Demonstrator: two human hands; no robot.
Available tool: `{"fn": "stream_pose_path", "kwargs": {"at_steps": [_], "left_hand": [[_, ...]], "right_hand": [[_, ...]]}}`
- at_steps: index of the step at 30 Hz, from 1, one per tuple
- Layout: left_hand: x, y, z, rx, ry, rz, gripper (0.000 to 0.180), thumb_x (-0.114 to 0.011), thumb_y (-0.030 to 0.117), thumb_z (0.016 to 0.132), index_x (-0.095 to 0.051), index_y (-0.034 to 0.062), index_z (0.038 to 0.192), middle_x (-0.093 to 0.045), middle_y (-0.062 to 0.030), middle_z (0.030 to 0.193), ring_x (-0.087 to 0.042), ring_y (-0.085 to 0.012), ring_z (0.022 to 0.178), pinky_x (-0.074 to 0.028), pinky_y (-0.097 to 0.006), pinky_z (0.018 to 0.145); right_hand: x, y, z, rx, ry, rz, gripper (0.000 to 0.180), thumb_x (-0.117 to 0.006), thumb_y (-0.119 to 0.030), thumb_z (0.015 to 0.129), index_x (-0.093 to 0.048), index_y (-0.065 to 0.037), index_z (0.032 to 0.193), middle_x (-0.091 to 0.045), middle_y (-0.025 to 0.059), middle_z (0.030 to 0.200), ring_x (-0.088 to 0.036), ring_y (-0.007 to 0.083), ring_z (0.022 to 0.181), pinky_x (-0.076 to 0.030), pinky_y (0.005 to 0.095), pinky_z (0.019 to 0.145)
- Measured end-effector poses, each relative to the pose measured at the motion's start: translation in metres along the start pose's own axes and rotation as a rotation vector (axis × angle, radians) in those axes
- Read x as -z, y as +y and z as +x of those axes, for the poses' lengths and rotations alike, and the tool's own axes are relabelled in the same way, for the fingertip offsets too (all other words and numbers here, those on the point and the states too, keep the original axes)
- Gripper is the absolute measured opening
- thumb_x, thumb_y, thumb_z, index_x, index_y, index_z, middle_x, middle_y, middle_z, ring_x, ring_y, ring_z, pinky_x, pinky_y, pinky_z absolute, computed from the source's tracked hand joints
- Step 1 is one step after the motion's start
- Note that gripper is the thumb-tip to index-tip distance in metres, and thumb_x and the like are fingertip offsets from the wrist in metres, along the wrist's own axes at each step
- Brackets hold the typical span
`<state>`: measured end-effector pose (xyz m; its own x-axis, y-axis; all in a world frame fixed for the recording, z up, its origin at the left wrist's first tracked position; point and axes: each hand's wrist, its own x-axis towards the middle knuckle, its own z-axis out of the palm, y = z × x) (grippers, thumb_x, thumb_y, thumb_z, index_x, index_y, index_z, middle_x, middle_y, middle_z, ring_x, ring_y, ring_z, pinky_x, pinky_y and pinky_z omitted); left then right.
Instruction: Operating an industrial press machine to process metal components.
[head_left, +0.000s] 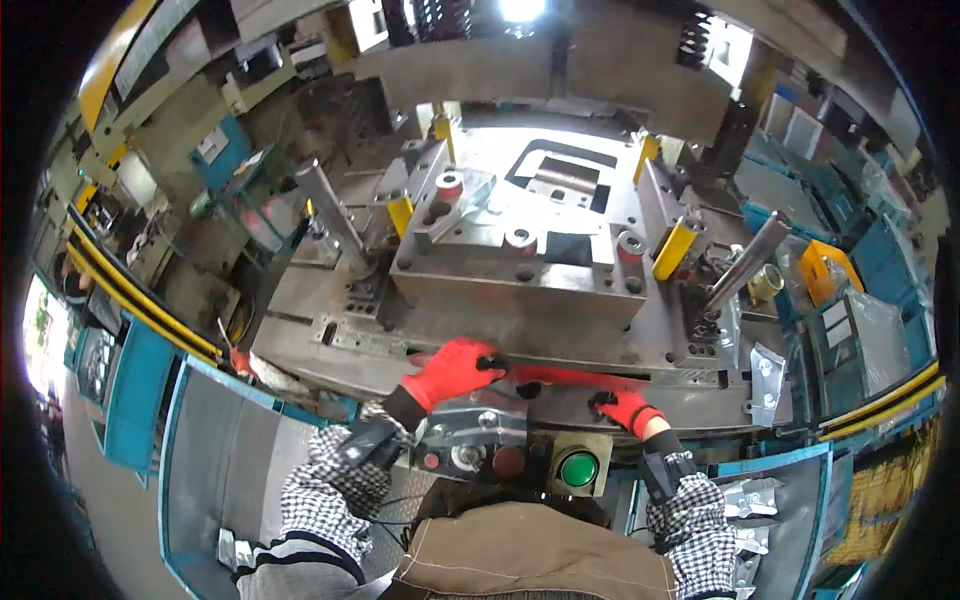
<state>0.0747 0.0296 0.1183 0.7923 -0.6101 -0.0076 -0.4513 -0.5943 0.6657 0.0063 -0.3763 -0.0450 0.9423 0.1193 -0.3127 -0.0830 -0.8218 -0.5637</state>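
My left hand, in a red glove with dark fingertips, is over the front edge of the press bed. Its fingers are curled, and what they hold, if anything, is hidden. Just below it lies a shaped sheet-metal part with holes. To the right, my right hand in a matching glove is low at the same edge, fingers bent inward; I cannot make out anything in them. A blurred red strip runs between the hands. Beyond them stands the lower die, with a flat plate and red-ringed posts on top.
A green push button and a red button sit in front of me. Steel guide posts and yellow blocks flank the die. Another metal part rests at the bed's right end. Blue-edged bins stand both sides.
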Motion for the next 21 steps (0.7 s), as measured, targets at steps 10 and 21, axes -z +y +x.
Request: {"fn": "stream_pose_path", "kwargs": {"at_steps": [10,21], "left_hand": [[0.125,0.042,0.245,-0.399,-0.079,0.525,0.119,-0.092,0.049,0.072,-0.032,0.0008,0.164,-0.054,-0.0296,0.152,-0.058,-0.0399,0.136,-0.049,-0.043,0.110],[0.121,0.066,0.315,-0.271,-0.353,0.419,0.113,-0.097,0.040,0.065,-0.045,-0.0012,0.157,-0.058,-0.0238,0.148,-0.056,-0.0330,0.138,-0.045,-0.041,0.116]], "right_hand": [[-0.004,0.050,-0.132,-0.003,0.075,0.239,0.044,-0.078,-0.037,0.093,-0.073,-0.001,0.117,-0.076,0.0177,0.096,-0.070,0.0323,0.091,-0.054,0.0430,0.084],[0.013,0.244,-0.320,-0.497,0.335,0.563,0.041,-0.078,-0.029,0.095,-0.074,-0.004,0.127,-0.080,0.0091,0.104,-0.073,0.0196,0.095,-0.056,0.0359,0.084]]}}
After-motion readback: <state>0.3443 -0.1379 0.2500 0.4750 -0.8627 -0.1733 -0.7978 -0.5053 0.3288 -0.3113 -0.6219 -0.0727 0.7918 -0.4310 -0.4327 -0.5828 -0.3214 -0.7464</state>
